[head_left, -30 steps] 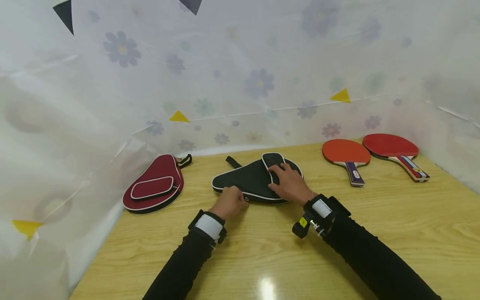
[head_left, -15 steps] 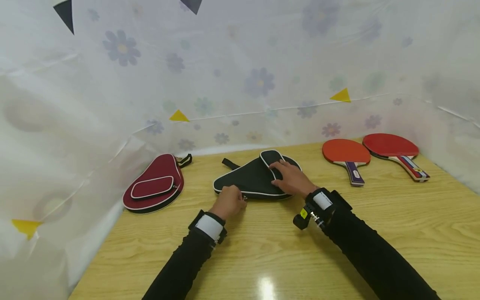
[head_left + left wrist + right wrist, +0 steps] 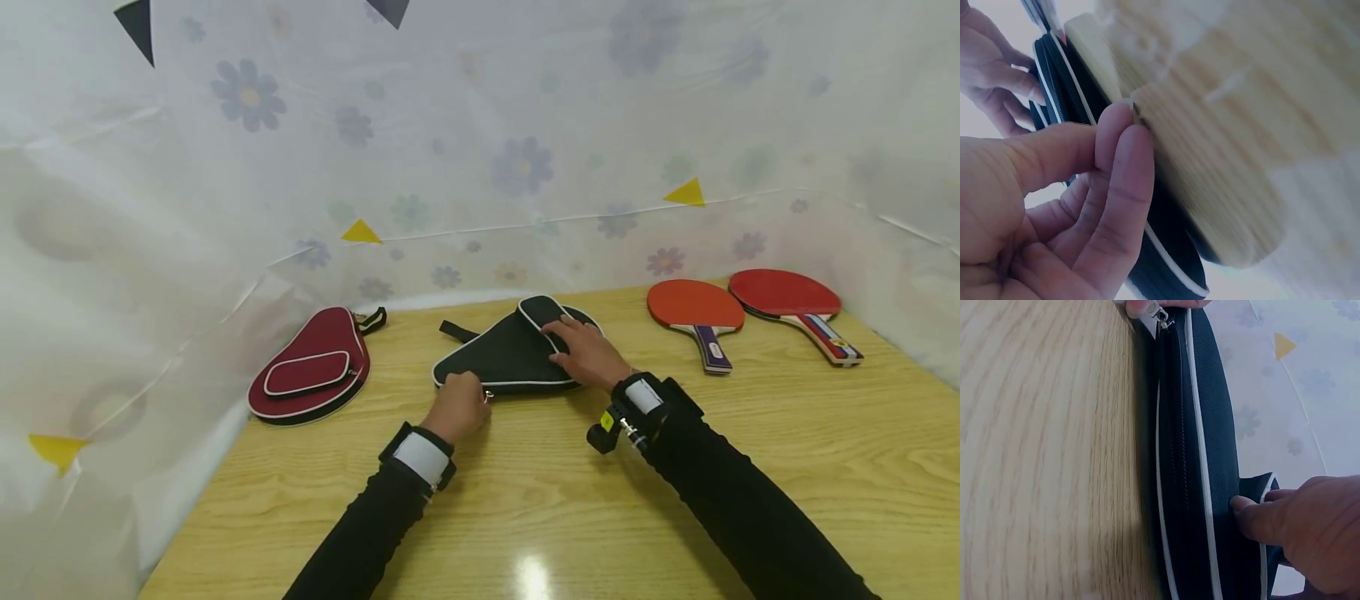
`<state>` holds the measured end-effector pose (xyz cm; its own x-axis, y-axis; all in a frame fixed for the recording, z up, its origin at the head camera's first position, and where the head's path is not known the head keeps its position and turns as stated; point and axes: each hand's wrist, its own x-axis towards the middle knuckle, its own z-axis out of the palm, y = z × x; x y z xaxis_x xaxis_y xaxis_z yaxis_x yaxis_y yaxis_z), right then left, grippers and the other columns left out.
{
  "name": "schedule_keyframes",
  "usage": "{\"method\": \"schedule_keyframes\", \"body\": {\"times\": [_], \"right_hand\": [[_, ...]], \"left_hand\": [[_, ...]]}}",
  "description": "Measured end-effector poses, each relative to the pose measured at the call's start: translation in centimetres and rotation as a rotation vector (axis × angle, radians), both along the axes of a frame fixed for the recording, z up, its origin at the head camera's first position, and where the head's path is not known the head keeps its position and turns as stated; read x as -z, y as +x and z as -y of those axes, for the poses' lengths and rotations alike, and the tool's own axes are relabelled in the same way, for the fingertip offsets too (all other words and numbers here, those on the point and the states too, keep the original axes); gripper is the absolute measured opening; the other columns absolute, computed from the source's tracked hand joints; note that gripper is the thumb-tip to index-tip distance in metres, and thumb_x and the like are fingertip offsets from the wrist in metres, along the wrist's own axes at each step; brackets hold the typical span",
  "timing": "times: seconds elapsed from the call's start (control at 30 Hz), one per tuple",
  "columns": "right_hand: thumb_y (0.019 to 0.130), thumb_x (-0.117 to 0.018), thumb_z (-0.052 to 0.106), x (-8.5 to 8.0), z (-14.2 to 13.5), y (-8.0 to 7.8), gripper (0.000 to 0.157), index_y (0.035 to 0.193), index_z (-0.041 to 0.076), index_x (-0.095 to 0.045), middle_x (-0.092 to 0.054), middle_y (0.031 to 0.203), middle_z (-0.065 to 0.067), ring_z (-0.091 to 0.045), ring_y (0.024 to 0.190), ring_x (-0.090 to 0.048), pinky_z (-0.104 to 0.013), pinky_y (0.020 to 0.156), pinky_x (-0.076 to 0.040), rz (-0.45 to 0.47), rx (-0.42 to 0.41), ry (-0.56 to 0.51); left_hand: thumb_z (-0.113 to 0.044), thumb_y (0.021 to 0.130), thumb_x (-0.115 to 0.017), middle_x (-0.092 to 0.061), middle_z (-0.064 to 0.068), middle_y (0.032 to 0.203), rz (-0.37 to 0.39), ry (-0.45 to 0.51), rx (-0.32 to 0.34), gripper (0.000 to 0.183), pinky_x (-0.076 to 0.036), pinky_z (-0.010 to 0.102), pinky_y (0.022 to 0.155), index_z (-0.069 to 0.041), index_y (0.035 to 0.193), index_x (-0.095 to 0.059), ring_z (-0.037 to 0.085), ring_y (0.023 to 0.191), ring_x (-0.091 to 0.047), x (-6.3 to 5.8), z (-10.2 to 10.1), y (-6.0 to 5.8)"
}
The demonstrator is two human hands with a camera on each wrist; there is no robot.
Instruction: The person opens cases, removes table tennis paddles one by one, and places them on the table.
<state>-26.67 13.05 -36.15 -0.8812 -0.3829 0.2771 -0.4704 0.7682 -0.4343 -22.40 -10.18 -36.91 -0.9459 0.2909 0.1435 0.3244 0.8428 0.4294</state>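
A black table tennis racket case (image 3: 495,358) with white piping lies flat on the wooden table, its narrow end toward the left. At its near side my left hand (image 3: 457,407) pinches the zipper pull (image 3: 1161,317) between thumb and index finger. The zipper teeth along the side look closed in the right wrist view. My right hand (image 3: 588,354) grips the case at its raised front pocket (image 3: 538,310), thumb against the near side of the pocket and fingers over it. Part of the pocket is hidden under those fingers.
A maroon racket case (image 3: 315,367) lies at the left with its strap loop behind it. Two red-faced table tennis rackets, one with a purple handle (image 3: 711,346) and one with a striped handle (image 3: 825,336), lie at the back right. Flowered sheeting (image 3: 450,167) hangs behind the table.
The black case has turned slightly, its near side shifting away from me and its narrow end to the right. My right hand moves a little with it; my left hand stays on the pull.
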Motion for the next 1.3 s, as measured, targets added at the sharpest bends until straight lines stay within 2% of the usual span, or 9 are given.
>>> {"method": "schedule_keyframes", "body": {"times": [0.33,0.5,0.63,0.7,0.77,0.93,1.03,1.17,1.3], "right_hand": [[0.094,-0.065,-0.001,0.6,0.1,-1.2,0.041,0.135,-0.001,-0.059,-0.051,0.143,-0.030,-0.045,0.140,-0.041,-0.057,0.116,-0.028,-0.088,0.078,0.041],[0.096,-0.060,-0.001,1.2,1.4,-0.6,0.039,0.134,0.003,-0.061,-0.053,0.137,-0.032,-0.051,0.131,-0.046,-0.062,0.099,-0.045,-0.162,0.186,0.061],[0.096,-0.062,0.007,1.7,3.4,0.4,0.035,0.131,0.004,-0.063,-0.051,0.135,-0.031,-0.056,0.120,-0.046,-0.067,0.089,-0.045,-0.243,0.274,0.041],[0.096,-0.064,0.011,1.7,4.8,0.9,0.033,0.128,0.005,-0.065,-0.051,0.134,-0.030,-0.054,0.113,-0.047,-0.065,0.085,-0.046,-0.280,0.233,0.059],[0.097,-0.065,0.013,1.4,6.2,1.4,0.031,0.127,0.005,-0.067,-0.052,0.133,-0.028,-0.051,0.108,-0.051,-0.061,0.083,-0.048,-0.267,0.121,0.100],[0.103,-0.054,0.009,-0.5,8.6,2.1,0.037,0.140,0.009,-0.060,-0.050,0.140,-0.027,-0.047,0.120,-0.051,-0.055,0.094,-0.046,-0.015,-0.162,0.208],[0.104,-0.051,0.008,-1.2,9.0,1.8,0.039,0.143,0.007,-0.056,-0.052,0.139,-0.026,-0.043,0.127,-0.047,-0.056,0.097,-0.043,0.026,-0.256,0.280],[0.105,-0.050,0.008,-1.5,9.3,1.7,0.038,0.142,0.006,-0.056,-0.052,0.138,-0.027,-0.047,0.128,-0.045,-0.056,0.091,-0.045,0.070,-0.275,0.281],[0.107,-0.046,0.012,-1.5,9.6,1.7,0.037,0.143,0.013,-0.055,-0.040,0.147,-0.028,-0.056,0.124,-0.042,-0.059,0.084,-0.049,0.178,-0.197,0.221]], "left_hand": [[0.010,0.084,-0.068,-0.042,-0.003,0.054,-0.049,-0.066,-0.049,0.035,-0.030,0.025,0.045,-0.005,0.055,-0.056,0.013,0.050,-0.038,-0.2,-0.4,0.9],[0.009,0.084,-0.069,-0.046,-0.002,0.055,-0.058,-0.076,-0.048,0.031,-0.032,0.024,0.046,-0.003,0.058,-0.059,0.013,0.051,-0.039,-0.4,-0.4,1.0],[0.009,0.083,-0.070,-0.056,0.003,0.058,-0.092,-0.092,-0.036,0.026,-0.038,0.026,0.048,-0.001,0.061,-0.062,0.013,0.053,-0.044,-0.3,-0.4,0.9],[0.009,0.082,-0.070,-0.060,0.006,0.060,-0.114,-0.097,-0.028,0.023,-0.042,0.030,0.048,0.000,0.062,-0.063,0.014,0.054,-0.049,-0.1,-0.3,0.8],[0.009,0.082,-0.070,-0.064,0.009,0.063,-0.123,-0.098,-0.022,0.019,-0.047,0.033,0.051,0.001,0.065,-0.065,0.016,0.057,-0.055,0.1,-0.3,0.8],[0.009,0.083,-0.068,-0.064,0.009,0.063,-0.093,-0.080,-0.019,0.016,-0.047,0.033,0.053,0.000,0.070,-0.066,0.018,0.060,-0.061,0.2,-0.3,0.7],[0.009,0.084,-0.068,-0.061,0.006,0.058,-0.083,-0.076,-0.011,0.021,-0.044,0.030,0.051,-0.002,0.066,-0.064,0.016,0.056,-0.059,0.2,-0.2,0.8],[0.009,0.084,-0.068,-0.060,0.006,0.058,-0.079,-0.074,-0.006,0.022,-0.044,0.030,0.051,-0.002,0.065,-0.063,0.016,0.055,-0.058,0.2,-0.1,0.8],[0.009,0.083,-0.067,-0.057,0.003,0.056,-0.071,-0.075,-0.007,0.023,-0.042,0.028,0.050,-0.002,0.064,-0.063,0.014,0.054,-0.053,0.3,0.3,0.8]]}}
